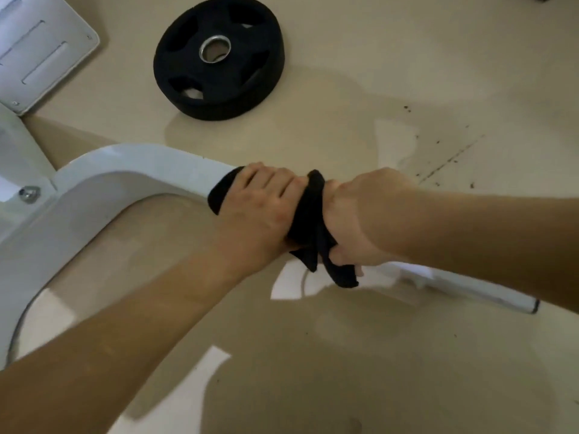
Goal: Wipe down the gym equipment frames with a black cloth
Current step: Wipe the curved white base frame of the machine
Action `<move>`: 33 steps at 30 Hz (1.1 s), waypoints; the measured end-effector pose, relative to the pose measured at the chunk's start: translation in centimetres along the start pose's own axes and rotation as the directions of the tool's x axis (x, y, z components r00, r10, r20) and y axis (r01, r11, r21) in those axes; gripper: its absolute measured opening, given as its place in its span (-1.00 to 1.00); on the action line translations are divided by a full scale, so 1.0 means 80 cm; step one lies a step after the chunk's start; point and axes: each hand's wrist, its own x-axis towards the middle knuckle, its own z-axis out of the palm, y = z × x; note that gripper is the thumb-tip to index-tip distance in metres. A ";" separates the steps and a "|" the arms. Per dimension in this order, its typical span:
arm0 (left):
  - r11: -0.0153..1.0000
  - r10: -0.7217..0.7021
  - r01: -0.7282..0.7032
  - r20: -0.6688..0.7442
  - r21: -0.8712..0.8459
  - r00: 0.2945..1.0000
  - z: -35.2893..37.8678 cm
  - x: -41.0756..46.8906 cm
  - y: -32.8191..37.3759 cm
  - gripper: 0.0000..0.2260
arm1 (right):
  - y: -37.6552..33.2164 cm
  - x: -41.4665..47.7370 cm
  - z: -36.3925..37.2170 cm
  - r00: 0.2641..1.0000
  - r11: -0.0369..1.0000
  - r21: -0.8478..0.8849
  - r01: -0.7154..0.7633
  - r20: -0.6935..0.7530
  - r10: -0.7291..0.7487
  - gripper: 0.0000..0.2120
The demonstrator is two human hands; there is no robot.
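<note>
Head view: my left hand (260, 208) and right hand (366, 217), fingers curled tight, both gripped the crumpled black cloth (308, 220) wrapped over the curved white metal frame tube (141, 164).

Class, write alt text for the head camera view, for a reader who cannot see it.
A left hand and a right hand grip a black cloth bunched over a curved white frame. A black weight plate lies flat on the beige floor beyond them.
</note>
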 end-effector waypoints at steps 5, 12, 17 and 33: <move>0.996 0.086 -0.084 0.105 -0.022 0.991 -0.010 0.004 -0.039 -0.43 | 0.024 -0.027 0.064 0.965 0.870 0.493 -0.011 -0.222 0.138 -0.47; 0.965 -0.260 0.233 0.313 0.119 0.914 -0.032 -0.004 -0.068 -0.31 | -0.009 -0.050 0.109 0.837 0.985 0.145 -0.092 -0.524 0.156 -0.35; 0.985 -0.169 0.170 0.204 0.014 0.964 -0.010 0.016 0.069 -0.32 | 0.010 -0.107 0.169 0.793 0.961 0.212 -0.179 -0.546 0.269 -0.38; 0.754 -0.505 0.600 0.348 -0.269 0.790 -0.095 -0.024 0.095 -0.73 | -0.007 -0.110 0.084 0.927 0.929 0.366 0.056 -0.365 0.088 -0.66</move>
